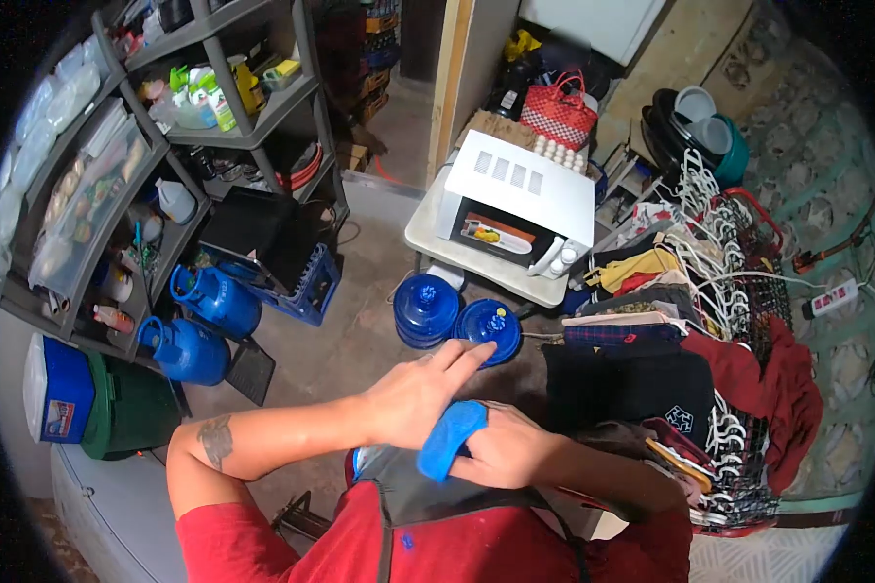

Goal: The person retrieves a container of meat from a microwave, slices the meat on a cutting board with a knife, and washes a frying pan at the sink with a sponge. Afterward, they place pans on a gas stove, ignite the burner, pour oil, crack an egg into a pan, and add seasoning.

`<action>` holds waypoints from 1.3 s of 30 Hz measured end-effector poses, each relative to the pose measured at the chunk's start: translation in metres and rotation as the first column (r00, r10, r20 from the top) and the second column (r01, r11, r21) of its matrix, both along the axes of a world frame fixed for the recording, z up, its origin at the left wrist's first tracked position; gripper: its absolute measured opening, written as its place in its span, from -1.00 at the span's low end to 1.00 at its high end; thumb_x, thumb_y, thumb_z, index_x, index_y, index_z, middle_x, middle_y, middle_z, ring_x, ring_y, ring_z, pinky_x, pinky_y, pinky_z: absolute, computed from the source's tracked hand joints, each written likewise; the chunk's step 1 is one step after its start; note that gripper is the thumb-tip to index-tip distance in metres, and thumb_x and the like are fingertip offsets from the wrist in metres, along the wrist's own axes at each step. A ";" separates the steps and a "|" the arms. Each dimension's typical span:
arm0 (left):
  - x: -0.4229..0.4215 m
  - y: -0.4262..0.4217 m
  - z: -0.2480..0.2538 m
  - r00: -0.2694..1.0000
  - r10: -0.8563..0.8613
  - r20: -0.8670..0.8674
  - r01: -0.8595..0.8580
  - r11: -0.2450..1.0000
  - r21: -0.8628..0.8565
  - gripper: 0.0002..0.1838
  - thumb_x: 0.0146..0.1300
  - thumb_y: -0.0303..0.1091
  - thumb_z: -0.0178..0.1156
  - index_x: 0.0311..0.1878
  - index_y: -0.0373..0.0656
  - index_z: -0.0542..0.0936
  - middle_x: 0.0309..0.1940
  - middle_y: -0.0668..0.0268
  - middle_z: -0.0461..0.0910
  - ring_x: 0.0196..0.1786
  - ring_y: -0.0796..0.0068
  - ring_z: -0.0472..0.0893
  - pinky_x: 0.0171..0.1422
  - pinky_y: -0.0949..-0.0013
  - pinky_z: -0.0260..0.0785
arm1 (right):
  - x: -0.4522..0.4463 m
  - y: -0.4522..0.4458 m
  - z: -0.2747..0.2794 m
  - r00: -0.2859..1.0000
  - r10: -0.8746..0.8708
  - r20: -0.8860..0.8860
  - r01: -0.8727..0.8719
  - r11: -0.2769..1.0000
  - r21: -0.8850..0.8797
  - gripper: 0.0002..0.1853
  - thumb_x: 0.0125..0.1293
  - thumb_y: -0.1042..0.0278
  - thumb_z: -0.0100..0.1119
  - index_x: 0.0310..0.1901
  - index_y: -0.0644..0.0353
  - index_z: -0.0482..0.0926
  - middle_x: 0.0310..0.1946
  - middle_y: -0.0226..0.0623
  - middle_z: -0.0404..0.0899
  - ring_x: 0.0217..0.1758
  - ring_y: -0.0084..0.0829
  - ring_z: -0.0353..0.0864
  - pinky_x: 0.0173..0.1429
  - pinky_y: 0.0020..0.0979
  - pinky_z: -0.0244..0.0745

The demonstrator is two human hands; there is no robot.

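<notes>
In the head view, the left hand (413,396) holds its fingers outstretched and slightly parted, with blue water jugs (426,309) on the floor beyond them. Nearer the body than those fingertips, a blue cloth (451,442) covers the right hand's (504,449) fingers; whether they pinch it, I cannot tell.

Looks like a home's storage room: laden shelves (233,89), gas cylinders (192,352), water jugs (425,313), microwave (521,194) on desk (424,231), clothes on hangers (612,389).

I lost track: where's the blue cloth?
Lower centre of the head view, the blue cloth lies against the right hand, just below the left hand.
</notes>
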State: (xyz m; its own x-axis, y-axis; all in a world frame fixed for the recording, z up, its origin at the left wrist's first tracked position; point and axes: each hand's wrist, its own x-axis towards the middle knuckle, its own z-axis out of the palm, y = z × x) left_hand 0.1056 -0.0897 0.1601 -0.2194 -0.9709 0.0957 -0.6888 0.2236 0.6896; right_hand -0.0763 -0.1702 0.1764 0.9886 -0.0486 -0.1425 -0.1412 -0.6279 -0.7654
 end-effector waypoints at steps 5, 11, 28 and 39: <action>-0.001 0.003 0.007 1.000 0.013 -0.006 -0.013 0.999 0.048 0.01 0.14 -0.18 0.28 0.63 -0.03 0.01 0.55 -0.19 -0.01 0.33 -0.40 0.41 0.25 -0.08 0.50 | 0.005 0.013 -0.033 0.999 -0.039 -0.034 0.044 0.987 0.155 -0.62 0.32 0.07 0.24 -0.16 0.32 0.62 -0.21 0.26 0.64 -0.13 0.21 0.66 -0.06 0.03 0.56; -0.026 0.017 0.000 0.845 -0.335 -0.418 0.308 0.942 -0.134 -0.07 0.18 -0.10 0.30 0.61 -0.11 0.17 0.60 -0.19 -0.11 0.53 -0.22 0.26 0.49 -0.02 0.27 | -0.020 0.053 -0.088 0.830 -0.108 0.547 0.066 0.993 0.095 -0.32 0.20 0.21 0.35 0.35 0.21 0.41 0.27 -0.10 0.46 0.49 -0.01 0.26 0.52 -0.04 0.22; 0.003 0.009 -0.020 0.999 0.021 0.030 -0.023 0.997 0.070 -0.04 0.05 -0.15 0.41 0.51 -0.15 0.21 0.51 -0.16 0.09 0.38 -0.29 0.41 0.27 -0.08 0.49 | -0.011 0.006 -0.034 0.990 -0.134 0.042 0.130 0.987 0.096 -0.67 0.35 0.11 0.24 -0.12 0.25 0.62 -0.25 0.11 0.67 -0.14 0.18 0.66 -0.09 0.03 0.56; -0.004 0.002 -0.006 0.941 0.063 0.332 0.011 0.977 -0.214 -0.14 0.12 -0.17 0.30 0.53 -0.07 0.25 0.53 -0.15 0.08 0.42 -0.25 0.38 0.45 -0.21 0.26 | -0.013 0.011 -0.056 0.994 -0.107 0.020 0.108 0.994 -0.035 -0.69 0.40 0.13 0.11 -0.25 0.24 0.63 -0.39 0.10 0.66 -0.31 0.24 0.64 -0.13 0.15 0.51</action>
